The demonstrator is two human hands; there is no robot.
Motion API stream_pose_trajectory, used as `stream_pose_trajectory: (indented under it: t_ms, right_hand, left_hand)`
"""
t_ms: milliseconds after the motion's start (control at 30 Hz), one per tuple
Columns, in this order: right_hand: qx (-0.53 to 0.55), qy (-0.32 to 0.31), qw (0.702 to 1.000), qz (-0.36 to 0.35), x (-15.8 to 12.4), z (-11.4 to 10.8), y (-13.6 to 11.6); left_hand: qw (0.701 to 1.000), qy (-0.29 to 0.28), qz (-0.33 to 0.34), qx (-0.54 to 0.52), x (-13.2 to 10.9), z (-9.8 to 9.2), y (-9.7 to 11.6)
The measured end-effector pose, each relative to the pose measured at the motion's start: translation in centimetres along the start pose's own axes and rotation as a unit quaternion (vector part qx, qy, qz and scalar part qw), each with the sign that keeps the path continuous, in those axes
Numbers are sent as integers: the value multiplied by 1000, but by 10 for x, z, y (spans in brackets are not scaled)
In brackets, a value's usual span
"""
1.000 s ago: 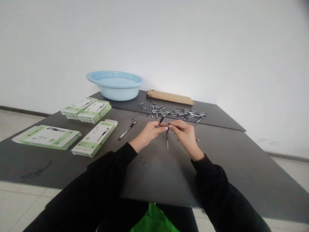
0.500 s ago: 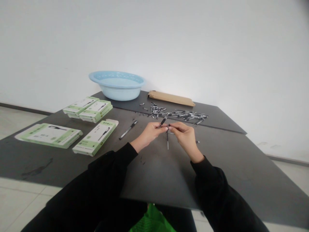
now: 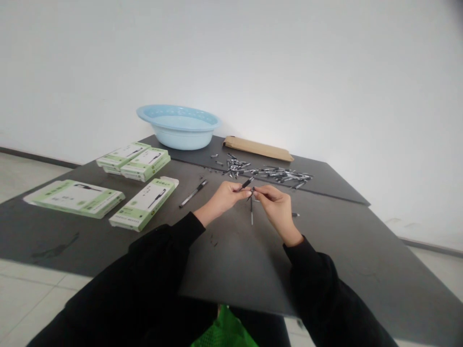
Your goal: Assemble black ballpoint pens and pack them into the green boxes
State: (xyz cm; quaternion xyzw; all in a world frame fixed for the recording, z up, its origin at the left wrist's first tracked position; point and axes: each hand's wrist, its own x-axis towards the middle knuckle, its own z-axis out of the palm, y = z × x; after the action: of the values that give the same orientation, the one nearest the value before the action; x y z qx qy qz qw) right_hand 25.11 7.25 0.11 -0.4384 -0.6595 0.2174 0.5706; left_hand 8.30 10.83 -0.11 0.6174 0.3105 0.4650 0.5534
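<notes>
Above the dark tabletop [image 3: 231, 260], the left hand [image 3: 226, 197] has its grip pinched on one black pen barrel [image 3: 246, 183], long axis slanting up and away to the right. The right hand [image 3: 277, 205] has its grip closed on one thin refill [image 3: 251, 214], which hangs straight down. Four green boxes [image 3: 144, 202], one pen [image 3: 193, 193] and one blue basin [image 3: 179, 127] lie to the left.

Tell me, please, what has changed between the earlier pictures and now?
Little: the left hand has tipped its pen barrel a bit flatter, toward the right hand, which keeps pinching the thin refill hanging down. Nothing was taken or let go; the boxes, basin, loose pen and pile of parts lie as before.
</notes>
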Motion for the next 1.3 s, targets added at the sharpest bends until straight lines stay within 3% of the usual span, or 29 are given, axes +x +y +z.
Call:
stream_pose_trajectory:
  t_ms: [267,500,667,833,1100,1300]
  right_hand:
    - [24,-10,1000,18,-3,8,10]
    - [41,-23,998,29,-1,6,5]
    - [54,-80,994,50,2,4,7]
    - [-37,-86,995,25,1,6,6]
    - [-108,-75,991,22,-2,10,12]
    - [-126,-52,991,-5,0,10,17]
  left_hand:
    - [999,18,-16,-38,-3,1,-5]
    - [986,-12,-117,-119,-7,3,-6]
    - [977,-17,-153,-149,-5,2,-7]
    - [967,-15,-195,-166,-5,1,-9]
    - [983,-18,-167,-73,-4,-1,-16]
    - [988,-18,-138,-62,-5,0,-16]
